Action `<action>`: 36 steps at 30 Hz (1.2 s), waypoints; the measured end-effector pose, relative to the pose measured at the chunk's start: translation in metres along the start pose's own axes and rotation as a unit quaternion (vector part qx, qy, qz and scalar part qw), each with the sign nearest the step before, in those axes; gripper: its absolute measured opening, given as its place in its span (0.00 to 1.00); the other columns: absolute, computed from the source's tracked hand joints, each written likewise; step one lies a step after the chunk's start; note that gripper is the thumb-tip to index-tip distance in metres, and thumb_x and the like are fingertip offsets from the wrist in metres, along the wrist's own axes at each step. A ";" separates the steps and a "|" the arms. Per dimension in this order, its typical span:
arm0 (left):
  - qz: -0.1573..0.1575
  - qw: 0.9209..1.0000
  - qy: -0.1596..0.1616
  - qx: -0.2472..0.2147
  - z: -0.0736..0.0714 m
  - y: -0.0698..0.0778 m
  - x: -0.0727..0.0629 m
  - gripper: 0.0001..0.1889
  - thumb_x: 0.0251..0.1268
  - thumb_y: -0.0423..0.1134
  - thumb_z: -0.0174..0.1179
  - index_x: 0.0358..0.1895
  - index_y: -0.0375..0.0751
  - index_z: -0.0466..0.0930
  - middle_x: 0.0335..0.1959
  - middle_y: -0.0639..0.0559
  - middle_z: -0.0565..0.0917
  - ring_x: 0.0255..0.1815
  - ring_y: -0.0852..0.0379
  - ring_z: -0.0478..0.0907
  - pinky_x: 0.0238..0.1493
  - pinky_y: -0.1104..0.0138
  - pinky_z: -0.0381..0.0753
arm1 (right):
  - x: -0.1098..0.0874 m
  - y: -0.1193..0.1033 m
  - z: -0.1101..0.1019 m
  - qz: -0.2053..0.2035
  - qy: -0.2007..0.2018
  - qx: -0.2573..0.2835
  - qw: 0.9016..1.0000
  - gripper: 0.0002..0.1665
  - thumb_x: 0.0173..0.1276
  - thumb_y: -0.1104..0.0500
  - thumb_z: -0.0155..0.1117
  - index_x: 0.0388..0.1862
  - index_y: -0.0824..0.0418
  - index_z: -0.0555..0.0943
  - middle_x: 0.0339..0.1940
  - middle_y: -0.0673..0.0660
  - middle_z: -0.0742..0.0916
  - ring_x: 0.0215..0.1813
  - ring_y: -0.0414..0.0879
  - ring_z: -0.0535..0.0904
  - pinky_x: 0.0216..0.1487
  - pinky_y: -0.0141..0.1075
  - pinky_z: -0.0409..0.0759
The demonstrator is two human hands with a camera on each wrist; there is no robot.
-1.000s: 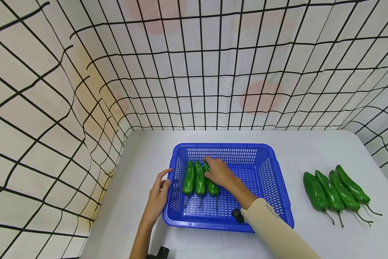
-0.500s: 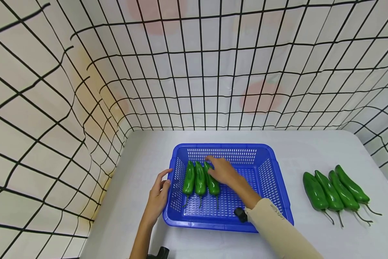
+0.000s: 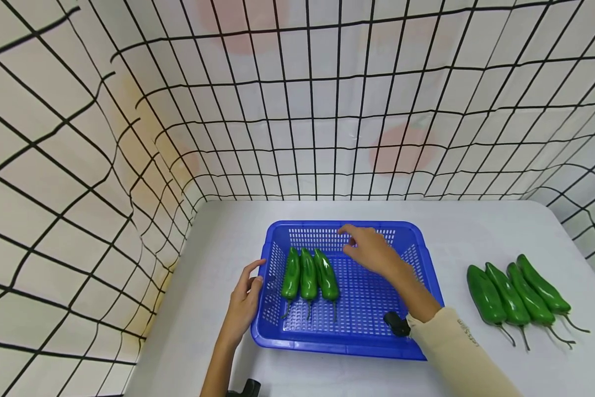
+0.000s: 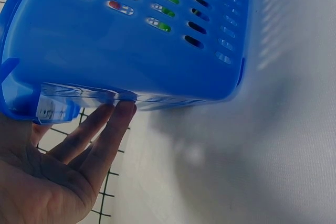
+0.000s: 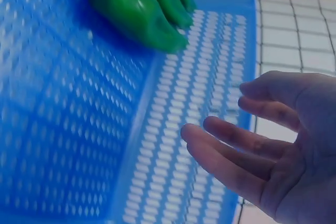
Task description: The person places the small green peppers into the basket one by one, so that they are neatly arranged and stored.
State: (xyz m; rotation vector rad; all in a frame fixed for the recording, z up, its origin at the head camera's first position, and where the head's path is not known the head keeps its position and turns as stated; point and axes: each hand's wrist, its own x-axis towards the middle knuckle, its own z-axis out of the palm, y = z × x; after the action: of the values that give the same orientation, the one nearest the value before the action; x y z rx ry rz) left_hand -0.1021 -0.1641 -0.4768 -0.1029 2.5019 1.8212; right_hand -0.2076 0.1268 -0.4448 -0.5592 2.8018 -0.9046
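Inside the blue plastic basket (image 3: 347, 349) three green peppers lie side by side at the left, stems toward the front: a left pepper (image 3: 290, 275), a middle pepper (image 3: 308, 278) and a right pepper (image 3: 327, 278). My right hand (image 3: 374, 253) hovers over the back of the basket, to the right of the peppers. It holds nothing; its fingers are spread and loosely bent in the right wrist view. My left hand (image 3: 245, 303) rests against the basket's left side. In the left wrist view its fingers (image 4: 107, 142) reach, nearly straight, to the basket's outer wall.
Several more green peppers (image 3: 513, 298) lie in a fanned row on the white table (image 3: 471, 220), right of the basket. Black wire mesh (image 3: 327, 110) stands along the back and left side of the table, with more at the right.
My right hand has let go of the right pepper and moved right, away from it. That pepper has shifted slightly to the right. The left hand stays at the basket's side.
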 end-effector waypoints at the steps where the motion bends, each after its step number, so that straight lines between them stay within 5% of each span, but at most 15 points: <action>1: 0.000 1.000 0.001 0.000 0.001 -0.005 0.002 0.21 0.81 0.36 0.43 0.72 0.50 0.65 0.54 0.31 0.79 0.44 0.40 0.83 0.39 0.55 0.86 | -0.003 0.003 -0.004 0.004 0.003 0.002 1.000 0.24 0.68 0.63 0.59 0.63 0.64 0.77 0.44 0.64 0.87 0.21 0.44 0.73 0.23 0.36 0.70; 8: 0.008 1.000 0.003 0.002 0.002 -0.029 0.009 0.21 0.82 0.41 0.43 0.72 0.60 0.65 0.57 0.34 0.79 0.47 0.42 0.83 0.39 0.55 0.86 | -0.023 0.023 -0.035 0.012 0.035 -0.006 0.999 0.23 0.69 0.61 0.58 0.63 0.62 0.77 0.42 0.62 0.87 0.24 0.44 0.73 0.23 0.34 0.69; 17: 0.006 1.000 0.006 0.000 0.002 -0.030 0.008 0.20 0.82 0.42 0.44 0.70 0.64 0.66 0.56 0.36 0.80 0.45 0.43 0.83 0.38 0.56 0.86 | -0.052 0.052 -0.071 0.038 0.091 -0.024 0.995 0.20 0.72 0.60 0.58 0.60 0.65 0.77 0.43 0.67 0.86 0.39 0.58 0.82 0.35 0.47 0.82; 25: 0.009 1.000 0.004 -0.008 0.001 -0.028 0.009 0.21 0.82 0.41 0.44 0.72 0.60 0.65 0.57 0.35 0.79 0.46 0.42 0.83 0.38 0.55 0.86 | -0.075 0.088 -0.090 0.077 0.114 -0.049 0.989 0.21 0.72 0.59 0.58 0.61 0.65 0.75 0.46 0.73 0.84 0.43 0.66 0.82 0.34 0.52 0.81; 36: 0.010 1.000 0.006 0.001 0.002 -0.029 0.008 0.20 0.81 0.42 0.44 0.71 0.61 0.66 0.56 0.36 0.80 0.46 0.43 0.83 0.40 0.56 0.86 | -0.107 0.135 -0.096 0.108 0.094 -0.049 0.988 0.21 0.70 0.66 0.55 0.61 0.69 0.73 0.47 0.77 0.82 0.43 0.70 0.80 0.30 0.48 0.82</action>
State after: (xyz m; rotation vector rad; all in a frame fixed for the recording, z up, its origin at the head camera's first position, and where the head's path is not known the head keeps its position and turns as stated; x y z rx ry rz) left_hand -0.1081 -0.1713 -0.5051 -0.0909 2.5212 1.8314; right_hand -0.1742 0.3213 -0.4445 -0.1826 3.0126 -0.8168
